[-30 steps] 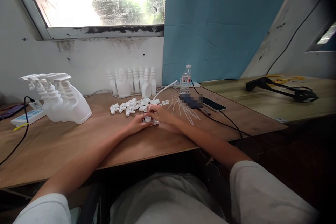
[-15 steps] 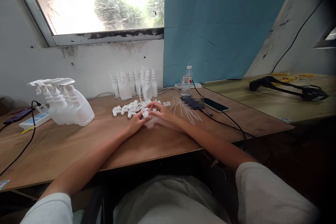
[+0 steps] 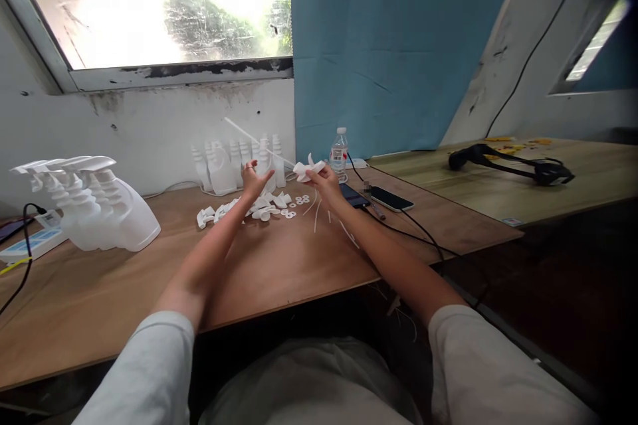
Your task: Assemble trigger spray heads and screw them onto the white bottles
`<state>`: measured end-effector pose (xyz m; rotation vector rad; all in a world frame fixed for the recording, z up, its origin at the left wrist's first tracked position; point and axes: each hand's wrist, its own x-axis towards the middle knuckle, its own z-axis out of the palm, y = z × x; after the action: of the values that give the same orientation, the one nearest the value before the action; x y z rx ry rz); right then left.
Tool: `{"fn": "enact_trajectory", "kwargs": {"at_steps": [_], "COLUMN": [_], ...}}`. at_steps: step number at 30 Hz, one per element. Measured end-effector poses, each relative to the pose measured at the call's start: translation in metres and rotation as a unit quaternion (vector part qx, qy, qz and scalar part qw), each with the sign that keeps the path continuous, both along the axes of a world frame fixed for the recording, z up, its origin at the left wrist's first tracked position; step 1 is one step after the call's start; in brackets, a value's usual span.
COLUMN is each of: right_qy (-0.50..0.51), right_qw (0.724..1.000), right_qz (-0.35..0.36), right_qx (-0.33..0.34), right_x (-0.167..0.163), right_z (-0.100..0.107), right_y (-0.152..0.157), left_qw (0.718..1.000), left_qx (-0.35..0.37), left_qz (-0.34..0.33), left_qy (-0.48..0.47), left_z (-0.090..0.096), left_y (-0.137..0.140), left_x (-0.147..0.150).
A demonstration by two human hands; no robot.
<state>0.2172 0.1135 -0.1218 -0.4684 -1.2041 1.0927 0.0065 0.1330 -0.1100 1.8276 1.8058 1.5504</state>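
In my right hand (image 3: pixel 326 184) is a white trigger spray head (image 3: pixel 309 169), lifted above the table. A thin white dip tube (image 3: pixel 259 143) sticks out of it, slanting up to the left. My left hand (image 3: pixel 256 180) is held out with thumb and fingers apart and nothing visible in it. It is in front of a group of white spray bottles (image 3: pixel 219 169) without heads, by the wall; whether it touches one I cannot tell. Below my hands lies a pile of loose white spray heads (image 3: pixel 264 207), partly covered by my left forearm. Small white rings (image 3: pixel 302 200) sit beside the pile.
Several bottles with spray heads fitted (image 3: pixel 127 212) stand at the left, near a power strip (image 3: pixel 34 242). Toward the right are loose thin tubes (image 3: pixel 347 234), a water bottle (image 3: pixel 339 154), a phone (image 3: pixel 391 198) and black cables. A black strapped device (image 3: pixel 508 163) rests on the neighbouring table.
My hands have parted and risen from the pile. The right hand now holds a spray head with its tube up high, while the left has moved toward the bottles. The view has swung slightly right.
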Motion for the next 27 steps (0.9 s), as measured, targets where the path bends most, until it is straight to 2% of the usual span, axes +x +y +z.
{"fn": "enact_trajectory", "kwargs": {"at_steps": [2,4,7,9,11,14,17,20,23,27], "right_qy": [0.021,0.041,0.057,0.07,0.084,0.114,0.128,0.119,0.094,0.049], "right_qw": [0.999,0.996,0.988,0.984,0.982,0.978,0.972,0.968,0.967,0.967], "right_qz": [-0.038,-0.084,-0.144,-0.165,-0.17,-0.175,-0.196,-0.214,-0.223,-0.228], "right_qx": [0.004,0.007,0.008,0.002,-0.008,-0.014,0.013,0.05,0.078,0.102], "right_x": [0.015,0.028,0.04,0.047,0.051,0.057,0.061,0.063,0.064,0.062], "right_z": [0.004,0.007,0.008,0.009,0.009,0.008,0.006,0.003,-0.001,-0.007], "right_y": [0.01,0.016,0.022,0.027,0.031,0.038,0.046,0.052,0.057,0.062], "left_qw": [0.998,0.996,0.993,0.993,0.993,0.991,0.977,0.96,0.951,0.949], "left_qx": [-0.036,-0.072,-0.1,-0.085,-0.054,0.032,0.122,0.149,0.151,0.157], "left_qz": [0.058,0.055,0.06,0.08,0.1,0.09,0.079,0.11,0.134,0.129], "left_qy": [0.018,0.02,0.027,0.032,0.041,0.089,0.155,0.209,0.235,0.243], "left_z": [-0.003,-0.007,-0.006,0.0,0.007,0.009,-0.006,-0.023,-0.03,-0.028], "left_y": [0.02,0.031,0.035,0.028,0.012,-0.03,-0.082,-0.121,-0.133,-0.128], "left_x": [-0.005,-0.008,-0.009,-0.012,-0.021,-0.047,-0.08,-0.107,-0.124,-0.131]}}
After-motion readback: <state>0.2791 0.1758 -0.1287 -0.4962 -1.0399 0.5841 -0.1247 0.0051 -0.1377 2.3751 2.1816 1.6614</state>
